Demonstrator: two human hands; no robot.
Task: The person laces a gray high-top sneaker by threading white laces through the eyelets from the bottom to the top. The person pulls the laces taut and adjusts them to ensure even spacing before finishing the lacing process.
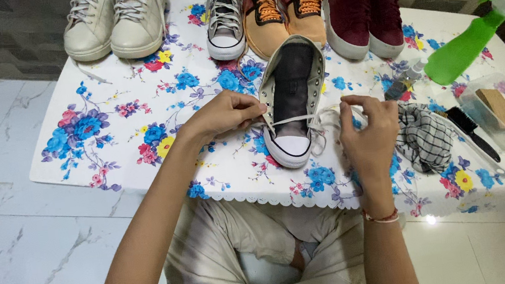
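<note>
Left hand (226, 114) pinching white lace (293, 119) at grey sneaker (291, 99), right hand (367, 126) pinching lace's other end, sneaker toe near table (119, 100) front edge, bare floral cloth open leftward

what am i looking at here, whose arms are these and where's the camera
There is no machine. One camera sits on a person's head and looks down, so the two bare arms are that person's own; they sit at a low table with a flowered cover.

The left hand and the right hand each pinch an end of a white lace threaded across a grey sneaker with a white toe.

At the far edge stand white sneakers, a matching grey sneaker, orange shoes and maroon shoes. To the right lie a green spray bottle, a checked cloth and brushes.
</note>
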